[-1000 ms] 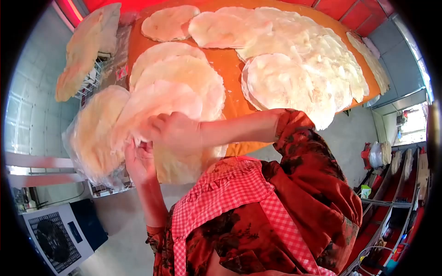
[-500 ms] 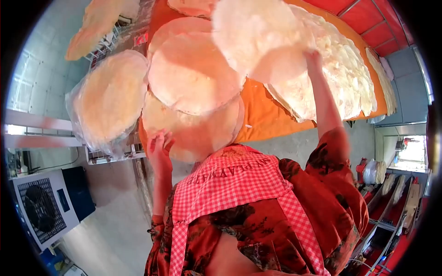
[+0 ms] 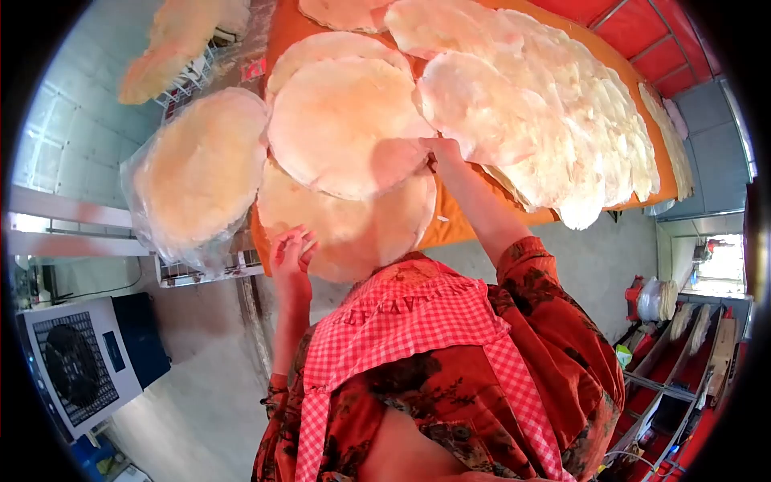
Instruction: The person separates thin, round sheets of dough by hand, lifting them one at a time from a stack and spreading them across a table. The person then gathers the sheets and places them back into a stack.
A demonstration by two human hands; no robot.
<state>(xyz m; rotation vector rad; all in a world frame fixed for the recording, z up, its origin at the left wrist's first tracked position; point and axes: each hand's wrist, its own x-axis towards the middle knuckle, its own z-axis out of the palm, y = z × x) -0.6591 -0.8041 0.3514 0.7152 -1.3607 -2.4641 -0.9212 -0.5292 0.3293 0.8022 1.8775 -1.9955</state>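
Observation:
Large thin round sheets, pale and flat like bread, cover an orange cloth. My right hand (image 3: pixel 442 153) is closed at the right edge of the upper round sheet (image 3: pixel 345 120) in the middle stack, its fingertips pressed together at the rim. A lower round sheet (image 3: pixel 345 217) lies nearer my body, partly under that one. My left hand (image 3: pixel 295 247) is by the lower sheet's left edge with its fingers loosely curled and apart, holding nothing. Right of my right hand, another round sheet (image 3: pixel 478 104) lies on the spread of overlapping sheets (image 3: pixel 598 120).
At the left, a stack in clear plastic (image 3: pixel 197 169) rests on a white wire rack. The orange cloth (image 3: pixel 454 217) shows between the piles. A cooler-like fan unit (image 3: pixel 76 361) stands lower left, and shelves (image 3: pixel 666 394) stand lower right.
The sheet that my right hand held up now lies on the overlapping spread, let go. My right hand has moved left and toward me, to the middle stack's edge. My left hand has barely moved.

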